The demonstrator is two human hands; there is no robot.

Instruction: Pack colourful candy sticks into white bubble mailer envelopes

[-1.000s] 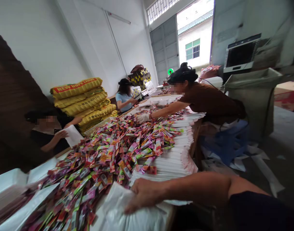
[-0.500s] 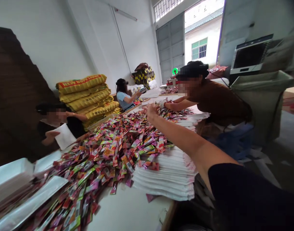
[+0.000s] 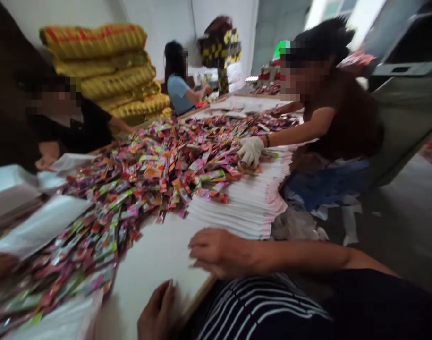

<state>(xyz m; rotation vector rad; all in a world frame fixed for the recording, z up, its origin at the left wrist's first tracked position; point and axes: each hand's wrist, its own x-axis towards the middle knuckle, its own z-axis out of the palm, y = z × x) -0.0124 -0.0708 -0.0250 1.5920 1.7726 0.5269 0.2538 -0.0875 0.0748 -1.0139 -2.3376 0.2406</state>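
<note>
Head view, facing down, close over table (image 3: pixel 155 264)

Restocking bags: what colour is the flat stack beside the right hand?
The stack is white with pinkish edges; head view.

Smeared by motion past reading, print on the packets (image 3: pixel 173 170) and the yellow sacks (image 3: pixel 105 71); cut off at the bottom edge, the left hand (image 3: pixel 157 311) at its wrist, palm hidden underneath.

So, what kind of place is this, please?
Probably a small packing workshop: a long table carries a big heap of colourful sachets beside stacked white bags, several people work around it, and full yellow sacks are piled by the wall.
</note>
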